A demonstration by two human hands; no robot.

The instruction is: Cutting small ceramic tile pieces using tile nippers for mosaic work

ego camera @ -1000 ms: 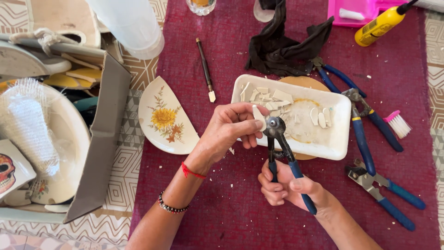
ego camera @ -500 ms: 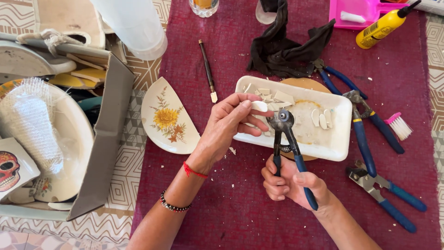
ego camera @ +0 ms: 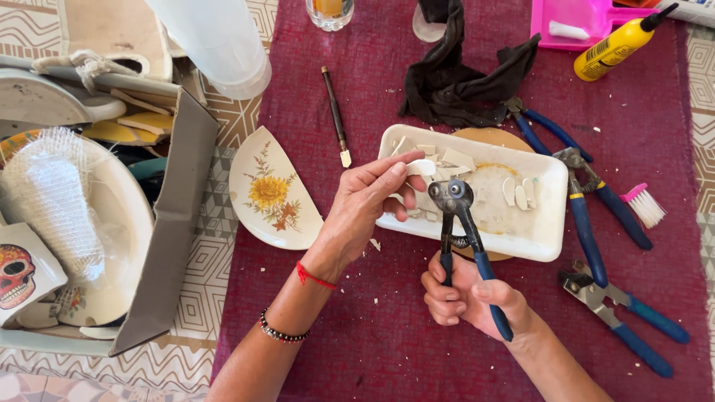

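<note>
Nippers [ego camera: 463, 246] with blue handles stood upright in the right hand [ego camera: 465, 294], whose grip was closed round both handles, their wheeled head at the edge of a small white chip [ego camera: 421, 167]. That one chip was pinched between the left hand's [ego camera: 365, 212] fingertips, just above the white tray [ego camera: 547, 234] on the table's maroon cloth [ego camera: 357, 327]. The tray held several more pale chips. Three other blue-handled pliers lay to the right, one yellow glue bottle [ego camera: 614, 46] above, one flowered plate fragment [ego camera: 269, 190] to the left.
</note>
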